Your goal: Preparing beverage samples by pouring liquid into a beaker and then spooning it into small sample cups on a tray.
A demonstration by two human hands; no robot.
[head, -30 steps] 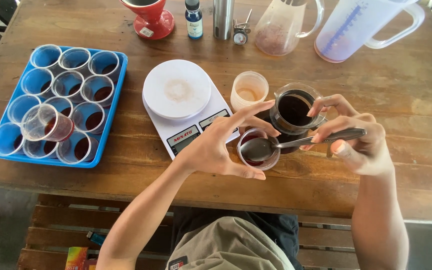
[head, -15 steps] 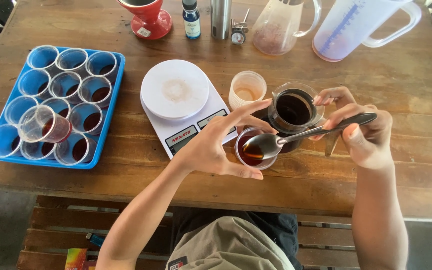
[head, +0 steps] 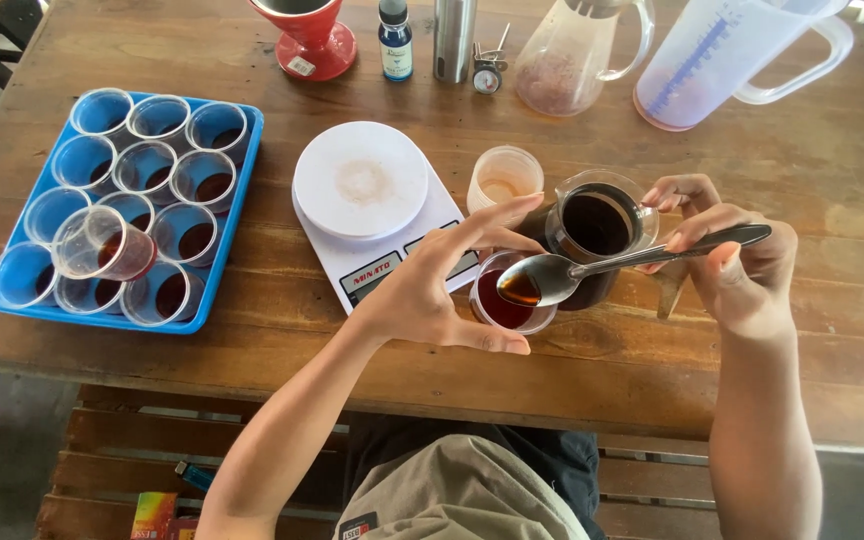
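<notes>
Hands: 2 (head: 432, 295) (head: 742, 265), 1 spoon (head: 552, 277), 1 cup (head: 512, 305)

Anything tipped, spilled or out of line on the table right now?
One thing: in the blue tray, one clear cup lies tilted on top of the upright cups, dark liquid pooled at its low end. No spill shows on the table. The white scale has a faint brown stain on its plate.

Bare forearms and hands; khaki top, dark trousers below.
</notes>
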